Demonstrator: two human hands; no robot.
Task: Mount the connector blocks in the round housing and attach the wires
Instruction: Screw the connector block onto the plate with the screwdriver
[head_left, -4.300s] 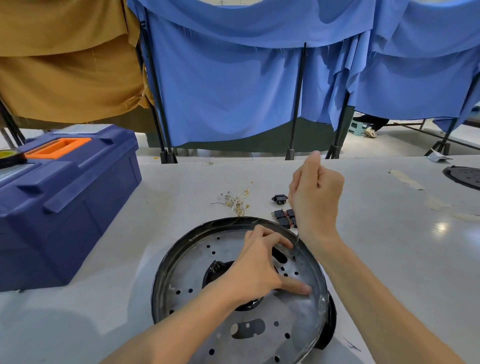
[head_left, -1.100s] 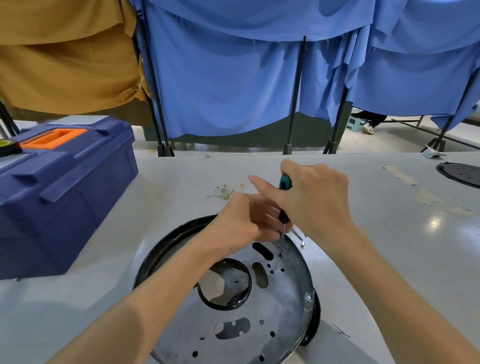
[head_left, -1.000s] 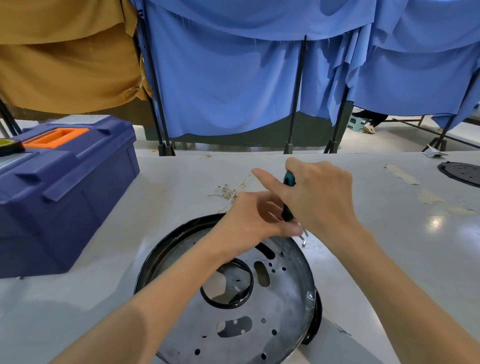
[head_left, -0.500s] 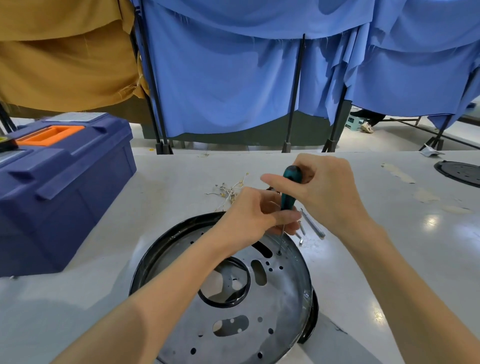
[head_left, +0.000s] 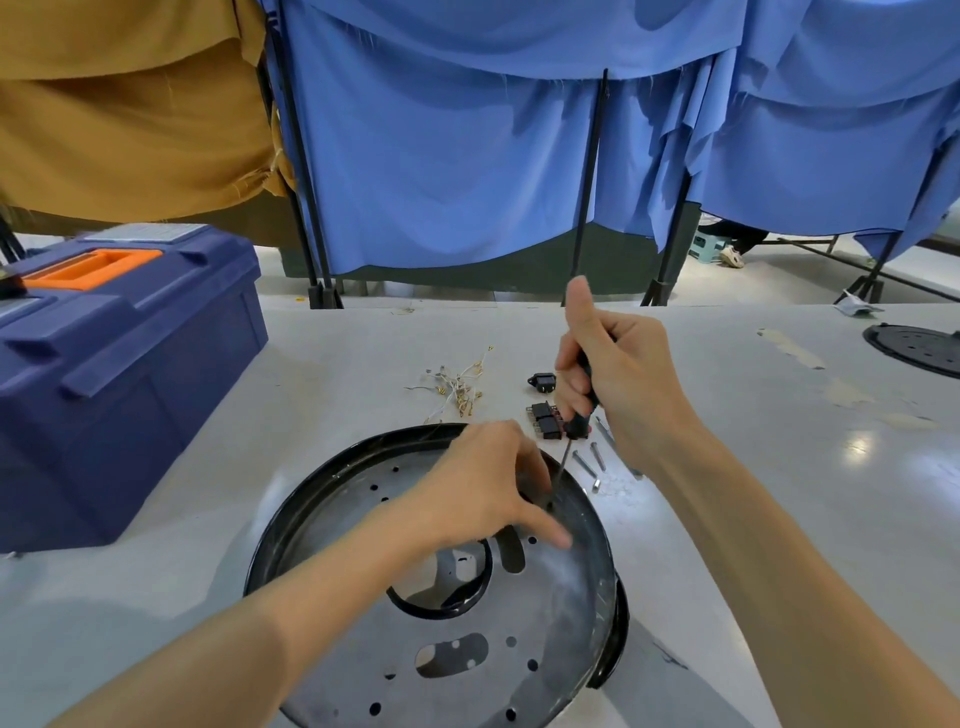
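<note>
The round housing (head_left: 566, 618) is laid flat by the near edge of the tabletop (head_left: 779, 467), about midway along it. Its far-right rim is covered by the left hand (head_left: 480, 493): the fingers are curled downward and the thumb is stretched over the plate. Whether anything is pinched beneath them cannot be told. A screwdriver (head_left: 579, 423) is gripped by the right hand (head_left: 626, 384), with the fingers wrapped round the handle and the thumb raised. Its tip is set down beside the left fingers. The connector blocks (head_left: 543, 423), wires (head_left: 457, 387) and screws (head_left: 589, 465) are seen just beyond the housing. A blue toolbox (head_left: 130, 374) is placed at the left edge.
</note>
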